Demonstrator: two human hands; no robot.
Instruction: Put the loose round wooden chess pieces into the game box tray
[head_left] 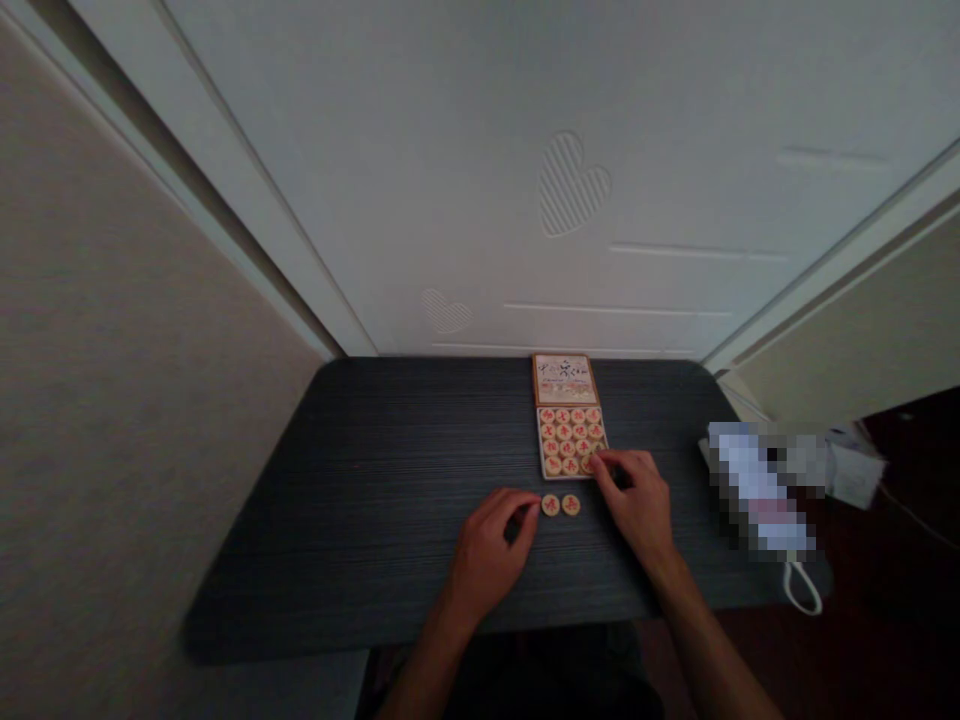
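Presently I see the left hand [491, 545] resting on the dark wood-grain table [360, 500], fingers curled loosely and holding nothing, its fingertips just beside the nearer of two round pale wooden discs with red characters [560, 505] that lie side by side on the tabletop. The right hand [636, 500] reaches to the near right corner of the shallow open box [571, 440], which holds rows of similar red-marked discs, and its fingertips pinch one disc [589, 461] there. Behind the filled tray stands the box's printed lid [565, 379], touching it, close to the white wall.
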